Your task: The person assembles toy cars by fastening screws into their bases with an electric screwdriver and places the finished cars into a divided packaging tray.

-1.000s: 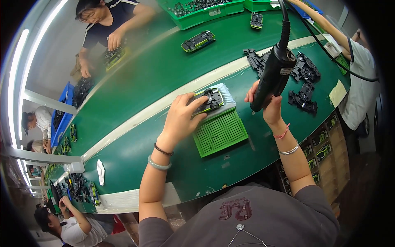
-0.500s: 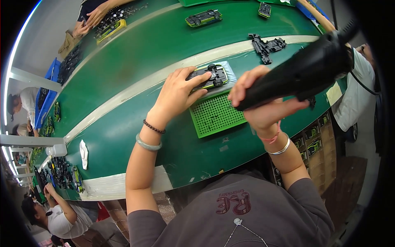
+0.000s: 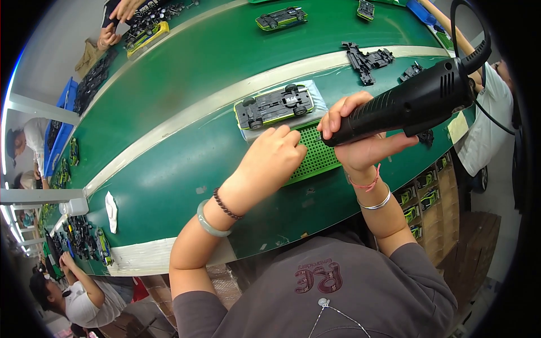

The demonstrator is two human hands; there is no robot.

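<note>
My right hand [image 3: 356,159] is wrapped round a black corded power screwdriver [image 3: 408,102], which lies slantwise with its cord end up to the right. My left hand [image 3: 269,158] hangs over the left part of a green perforated basket [image 3: 319,156], fingers curled in. Whatever those fingertips may hold is hidden. Just beyond the knuckles a toy car [image 3: 276,106] rests upside down, its black chassis and wheels facing up and a yellow-green body edge showing. It sits on a block with a pale blue cover [image 3: 318,97]. Neither hand touches the car.
Black chassis parts [image 3: 366,61] lie beyond the screwdriver. Another upturned car [image 3: 281,19] is on the far green surface. A white crumpled tissue [image 3: 111,212] lies at left. Boxed cars [image 3: 429,198] stand below the table edge at right. Co-workers' hands [image 3: 110,35] handle parts far left.
My left hand has let go of the car and come back toward me over the basket, its fingers now curled. The screwdriver has tilted slightly in my right hand.
</note>
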